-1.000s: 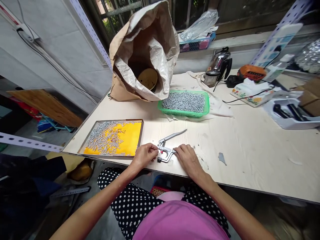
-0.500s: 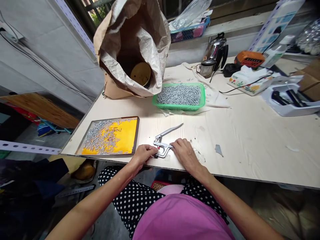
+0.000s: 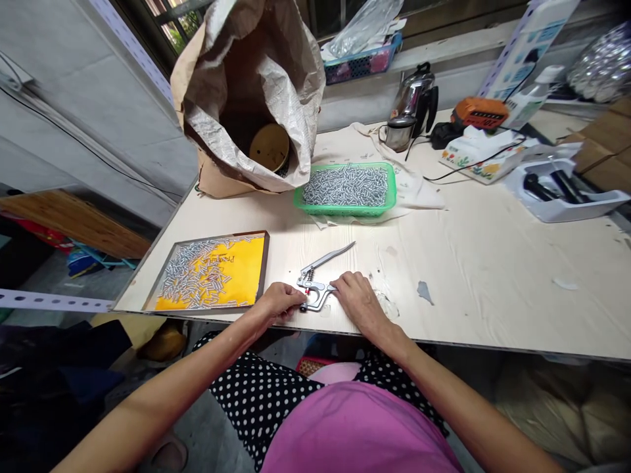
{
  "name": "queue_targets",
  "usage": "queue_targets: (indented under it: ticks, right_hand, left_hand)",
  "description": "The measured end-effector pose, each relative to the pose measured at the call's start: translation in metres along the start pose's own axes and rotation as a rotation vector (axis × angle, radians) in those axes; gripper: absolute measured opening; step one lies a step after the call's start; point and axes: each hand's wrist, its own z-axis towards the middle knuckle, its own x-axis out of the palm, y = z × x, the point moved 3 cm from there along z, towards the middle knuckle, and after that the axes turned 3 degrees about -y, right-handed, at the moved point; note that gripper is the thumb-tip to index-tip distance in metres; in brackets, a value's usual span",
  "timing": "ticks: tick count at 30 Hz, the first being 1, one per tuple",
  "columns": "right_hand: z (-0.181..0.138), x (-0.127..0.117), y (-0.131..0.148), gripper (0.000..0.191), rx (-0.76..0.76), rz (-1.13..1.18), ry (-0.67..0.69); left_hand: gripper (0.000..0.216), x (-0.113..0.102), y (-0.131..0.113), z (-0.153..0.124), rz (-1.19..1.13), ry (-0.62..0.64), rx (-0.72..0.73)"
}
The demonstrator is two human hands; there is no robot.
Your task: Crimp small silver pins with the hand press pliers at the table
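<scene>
Silver snap-fastener pliers (image 3: 319,303) lie on the table near its front edge, their upper handle raised away from the lower one. My right hand (image 3: 361,301) is closed on the lower handle. At the jaws, my left hand (image 3: 279,301) pinches with thumb and forefinger; what lies between the fingertips is too small to make out. A small red part shows in the jaw opening. To the left, a shallow tray (image 3: 249,266) with a yellow bottom holds many small metal pins (image 3: 190,279). Behind the pliers stands a green plastic basket (image 3: 345,211) full of similar pins.
A large open paper sack (image 3: 211,167) with a round container (image 3: 269,148) inside stands at the back left. Further right are a metal kettle (image 3: 417,98), a steel cup (image 3: 397,135), an orange battery (image 3: 479,113), a tissue pack (image 3: 480,157) and a white bin (image 3: 557,207).
The view has shifted slightly, so the table things sit a little further left. Both hands keep nearly the same places on the pliers, and the raised handle stays up.
</scene>
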Motion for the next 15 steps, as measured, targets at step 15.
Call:
queue_targets:
  ticks: [15]
  right_hand:
    - [0.026, -0.040, -0.027, 0.089, -0.135, 0.072, 0.243]
  left_hand:
    - [0.040, 0.000, 0.003, -0.001, 0.079, 0.068, -0.009]
